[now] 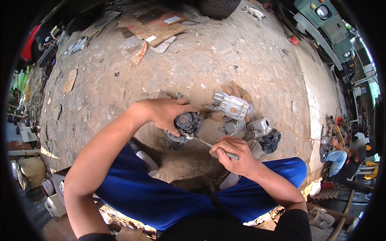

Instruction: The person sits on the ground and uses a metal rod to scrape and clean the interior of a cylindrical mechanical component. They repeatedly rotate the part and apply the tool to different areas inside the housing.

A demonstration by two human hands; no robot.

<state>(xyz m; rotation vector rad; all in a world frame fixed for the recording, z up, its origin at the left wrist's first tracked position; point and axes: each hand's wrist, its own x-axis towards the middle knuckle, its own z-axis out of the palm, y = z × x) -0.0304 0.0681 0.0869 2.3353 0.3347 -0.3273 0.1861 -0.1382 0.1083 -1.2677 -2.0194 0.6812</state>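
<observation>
A dark round motor-like part (187, 123) with a metal hub sits on the ground between my feet. My left hand (167, 113) lies over its left side, thumb and fingers spread around the rim and gripping it. In my right hand (233, 152) is a screwdriver (206, 143), its greenish handle in my fist and its thin shaft pointing left. The tip reaches the lower right edge of the round part; the exact contact is too small to make out. Right of it lies a silvery cast metal housing (232, 105).
Metal cylindrical pieces (260, 125) and a crumpled black bag (270, 141) lie by my right knee. Flattened cardboard (155, 26) is on the ground ahead, near a tyre (219, 7) and a cat (254, 13). A green vehicle (323, 22) stands far right; another person (348, 160) sits at the right.
</observation>
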